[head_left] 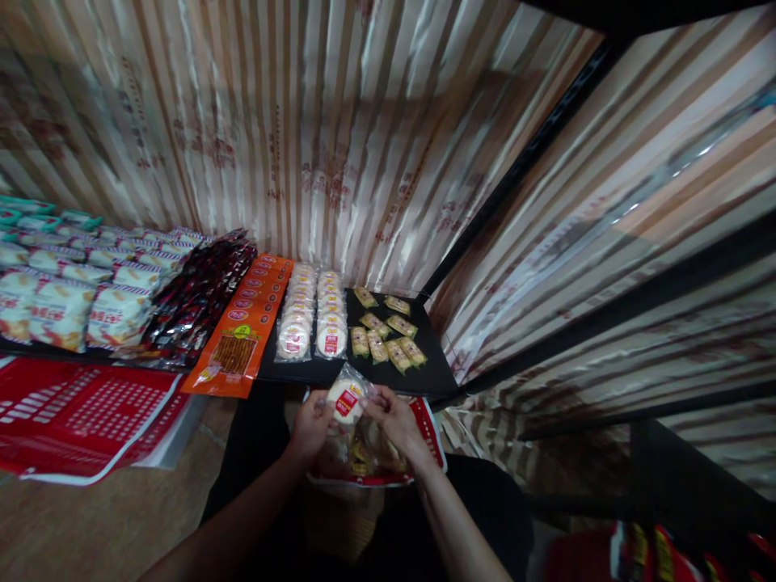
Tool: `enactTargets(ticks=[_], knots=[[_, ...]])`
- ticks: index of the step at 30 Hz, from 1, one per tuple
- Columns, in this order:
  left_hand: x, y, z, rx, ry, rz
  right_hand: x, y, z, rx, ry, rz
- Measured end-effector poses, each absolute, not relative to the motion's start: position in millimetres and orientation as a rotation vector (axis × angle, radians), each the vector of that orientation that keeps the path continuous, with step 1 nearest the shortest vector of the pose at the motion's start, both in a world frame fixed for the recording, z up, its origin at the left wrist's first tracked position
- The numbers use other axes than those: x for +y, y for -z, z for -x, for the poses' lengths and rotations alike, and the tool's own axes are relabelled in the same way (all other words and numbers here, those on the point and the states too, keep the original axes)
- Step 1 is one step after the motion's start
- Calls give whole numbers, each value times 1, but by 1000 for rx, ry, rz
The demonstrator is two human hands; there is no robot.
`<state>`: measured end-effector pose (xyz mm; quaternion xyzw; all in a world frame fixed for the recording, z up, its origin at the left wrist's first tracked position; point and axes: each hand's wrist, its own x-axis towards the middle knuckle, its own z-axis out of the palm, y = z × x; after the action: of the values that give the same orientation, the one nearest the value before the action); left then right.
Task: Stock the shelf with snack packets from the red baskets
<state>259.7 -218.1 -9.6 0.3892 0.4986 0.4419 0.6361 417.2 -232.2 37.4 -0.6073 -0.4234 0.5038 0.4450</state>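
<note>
Between my two hands is a round white cracker packet (347,402) in clear wrap with a red label. My left hand (311,422) grips its left edge, and my right hand (391,416) pinches the wrapper on its right. Below them, a red-edged bag (433,436) lies at my lap with yellowish packets partly visible inside. Just beyond my hands, two rows of similar round white packets (295,339) stand on the black shelf (303,372). To their right lie several small yellow-green packets (377,346).
Left along the shelf are an orange snack packet (248,323), dark shiny packets (203,295) and many white bags (61,307). A red plastic bag (85,412) hangs below them. Striped printed sheeting (315,121) covers the back, with a black frame bar (521,166) at right.
</note>
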Motion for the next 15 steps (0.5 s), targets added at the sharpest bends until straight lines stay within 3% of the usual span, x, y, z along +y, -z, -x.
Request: enactTargets(ticks=[9,15], knots=[[-211,14,-258,1223,-1083,-818,-217,-14,-381,-968,-1243,1459],[-203,13,-238,1559,-1286,-1291,-182,-10,-359,-1084,-1252,1429]])
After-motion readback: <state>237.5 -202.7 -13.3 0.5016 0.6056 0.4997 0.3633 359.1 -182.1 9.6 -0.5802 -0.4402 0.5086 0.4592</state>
